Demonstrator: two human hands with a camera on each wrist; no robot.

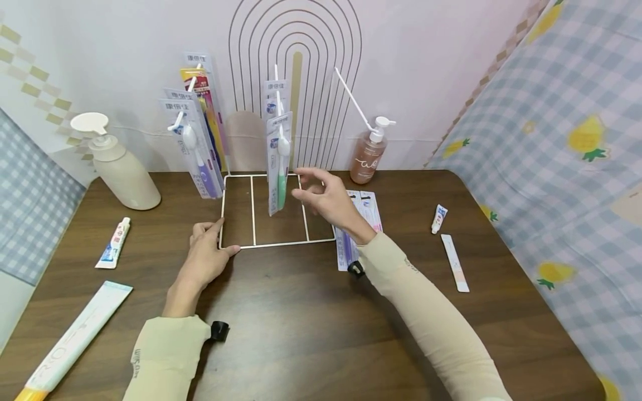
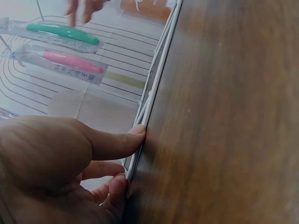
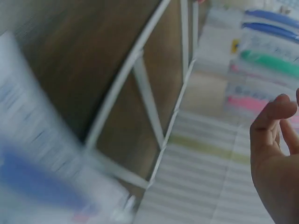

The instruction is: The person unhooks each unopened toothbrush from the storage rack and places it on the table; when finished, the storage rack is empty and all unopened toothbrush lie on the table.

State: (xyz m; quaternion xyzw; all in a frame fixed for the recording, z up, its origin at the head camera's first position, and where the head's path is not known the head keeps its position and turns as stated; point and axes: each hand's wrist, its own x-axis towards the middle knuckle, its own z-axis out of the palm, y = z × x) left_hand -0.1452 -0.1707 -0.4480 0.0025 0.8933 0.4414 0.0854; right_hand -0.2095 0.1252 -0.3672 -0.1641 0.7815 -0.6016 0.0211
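A white wire rack stands on the brown table against the wall. My left hand holds its front left corner, with the thumb on the wire and fingers curled beside it. From the middle prong hang packaged toothbrushes, the front one a green-handled toothbrush. Just right of that pack is my right hand, fingers bent and apart from the thumb, holding nothing. More packs hang on the left prong, with a purple-handled toothbrush in front. Behind the green one, a pink-handled toothbrush shows in the left wrist view.
Packaged toothbrushes lie under my right wrist. A brown pump bottle stands behind, near the slanting right prong. A cream pump bottle, toothpaste tube and large tube are left; a small tube and slim packet are right.
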